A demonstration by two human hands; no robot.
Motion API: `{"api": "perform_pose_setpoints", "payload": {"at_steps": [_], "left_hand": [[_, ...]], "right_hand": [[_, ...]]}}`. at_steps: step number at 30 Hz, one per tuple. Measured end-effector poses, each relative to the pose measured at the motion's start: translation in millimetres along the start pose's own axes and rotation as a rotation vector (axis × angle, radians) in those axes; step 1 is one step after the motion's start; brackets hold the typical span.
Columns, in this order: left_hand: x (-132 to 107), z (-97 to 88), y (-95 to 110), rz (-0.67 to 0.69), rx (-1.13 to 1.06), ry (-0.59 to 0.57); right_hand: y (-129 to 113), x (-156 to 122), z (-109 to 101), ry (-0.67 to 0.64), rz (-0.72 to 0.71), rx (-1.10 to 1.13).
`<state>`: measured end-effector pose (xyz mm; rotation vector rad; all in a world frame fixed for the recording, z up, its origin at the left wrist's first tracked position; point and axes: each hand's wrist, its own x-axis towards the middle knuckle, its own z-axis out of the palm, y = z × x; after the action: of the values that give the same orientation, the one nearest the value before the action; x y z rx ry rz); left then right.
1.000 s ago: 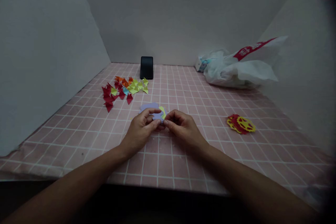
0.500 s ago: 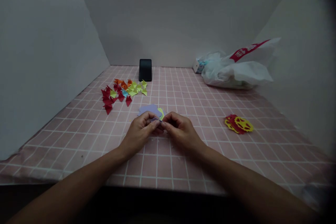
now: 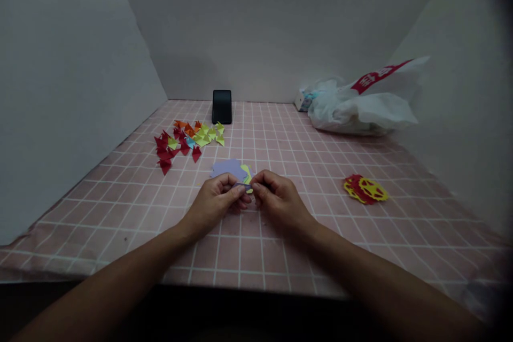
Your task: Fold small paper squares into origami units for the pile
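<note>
Between my two hands is a small folded piece of purple paper point(image 3: 242, 185). My left hand point(image 3: 218, 195) pinches it between thumb and fingers. My right hand point(image 3: 276, 197) is closed at its other end, thumb and fingertip pressed together on the tip. Just beyond my fingers lie flat purple paper sheets point(image 3: 229, 168), with yellow-green paper point(image 3: 247, 172) beside them, partly hidden by my hands. Most of the folded piece is covered by my fingers.
Several small folded paper figures point(image 3: 184, 144) in red, orange, yellow and blue lie at the left. A black phone point(image 3: 222, 107) stands at the back. Red and yellow cut-out shapes point(image 3: 371, 189) lie at the right, with a white plastic bag point(image 3: 360, 112) behind.
My right fingertips have shifted slightly right, and more of the purple paper shows between my hands. The things on the table have stayed put.
</note>
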<state>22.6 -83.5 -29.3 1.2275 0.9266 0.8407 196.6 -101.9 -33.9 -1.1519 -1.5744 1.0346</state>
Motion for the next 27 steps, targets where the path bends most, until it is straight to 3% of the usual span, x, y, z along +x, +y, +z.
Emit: {"api": "perform_pose_setpoints", "payload": {"at_steps": [6,12,14,20,27], "left_hand": [[-1.1,0.9,0.9,0.106,0.136,0.036],[-2.0,-1.7,6.7,0.173,0.298,0.024],[-1.6,-3.0,6.8,0.206,0.31,0.034],[0.0,-3.7,2.2,0.106,0.174,0.091],[-1.3,-2.1,1.0,0.029,0.223,-0.005]], "right_hand": [[0.8,0.9,2.2,-0.021,-0.006,0.09],[-0.4,-3.3,2.1,0.038,-0.065,-0.095],[0.9,-2.8,2.0,0.033,-0.044,-0.06],[6.2,1.2,1.2,0.026,0.043,0.18],[-3.6,-3.2,2.3,0.034,0.018,0.037]]}}
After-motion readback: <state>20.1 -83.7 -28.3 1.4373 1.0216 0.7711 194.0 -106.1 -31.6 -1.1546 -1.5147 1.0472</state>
